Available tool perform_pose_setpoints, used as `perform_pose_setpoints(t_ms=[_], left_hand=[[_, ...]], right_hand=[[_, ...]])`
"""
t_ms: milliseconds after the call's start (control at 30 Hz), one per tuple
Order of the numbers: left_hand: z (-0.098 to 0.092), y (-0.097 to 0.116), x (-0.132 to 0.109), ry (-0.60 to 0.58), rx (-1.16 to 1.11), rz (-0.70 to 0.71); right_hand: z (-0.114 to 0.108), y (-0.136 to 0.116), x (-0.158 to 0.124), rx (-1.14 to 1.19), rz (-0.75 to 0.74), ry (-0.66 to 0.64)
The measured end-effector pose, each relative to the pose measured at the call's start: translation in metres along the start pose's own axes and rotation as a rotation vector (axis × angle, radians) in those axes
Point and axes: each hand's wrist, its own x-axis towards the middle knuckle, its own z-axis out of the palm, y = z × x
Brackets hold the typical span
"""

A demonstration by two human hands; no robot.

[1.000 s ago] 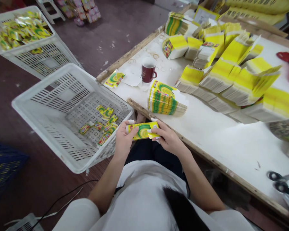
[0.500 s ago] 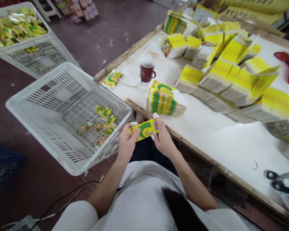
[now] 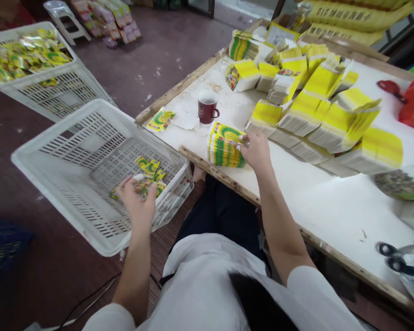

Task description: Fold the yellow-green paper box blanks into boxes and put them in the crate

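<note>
Your right hand (image 3: 257, 149) was at the near stack (image 3: 224, 147) on the table (image 3: 331, 211), with thumb and fingertips bent together at the upper right corner of its printed top. The stack lay to the left of those fingertips, near the table's wooden edge (image 3: 221, 170), green-and-yellow folds facing you. Whether you had pinched a sleeve there or only touched the stack, I could not tell.

Your left hand (image 3: 138, 197) was well apart from it, over the basket (image 3: 69, 188), thumb and fingers spread with a gap between them and nothing seen in the grip. Small packets (image 3: 152, 166) lay on the basket floor, some showing through that gap and others just beyond your fingers; how far above them your hand was could not be judged. White covers showed on fingertips of both hands.

Behind the near stack stood a mug (image 3: 207, 110), upright, handle to the right. Farther left, a flat packet (image 3: 161, 120) lay near the table's corner. More stacks (image 3: 324, 115) stood crowded together to the right, beyond your right hand.
</note>
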Motion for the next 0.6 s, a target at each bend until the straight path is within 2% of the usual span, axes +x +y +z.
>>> perform_pose_setpoints(t_ms=[167, 233, 300, 367, 467, 500, 600], left_hand=[[0.041, 0.032, -0.032, -0.273, -0.459, -0.149], [0.051, 0.046, -0.039, -0.412, -0.633, -0.168], [0.060, 0.059, -0.046, -0.501, -0.810, -0.157], [0.066, 0.071, -0.051, -0.498, -0.969, -0.164], [0.073, 0.087, -0.056, -0.466, -1.090, -0.238], [0.074, 0.091, -0.056, -0.468, -1.095, -0.263], [0.074, 0.099, -0.054, -0.394, -1.096, -0.340]], right_hand=[[-0.005, -0.005, -0.003, 0.044, 0.007, -0.012], [-0.013, -0.017, -0.016, 0.086, 0.013, 0.009], [-0.017, -0.031, -0.040, 0.152, 0.002, 0.020], [-0.015, -0.047, -0.072, 0.255, -0.047, -0.075], [0.000, -0.066, -0.124, 0.377, -0.120, -0.337], [0.007, -0.070, -0.140, 0.520, -0.084, -0.474], [0.023, -0.078, -0.171, 0.822, 0.062, -0.580]])
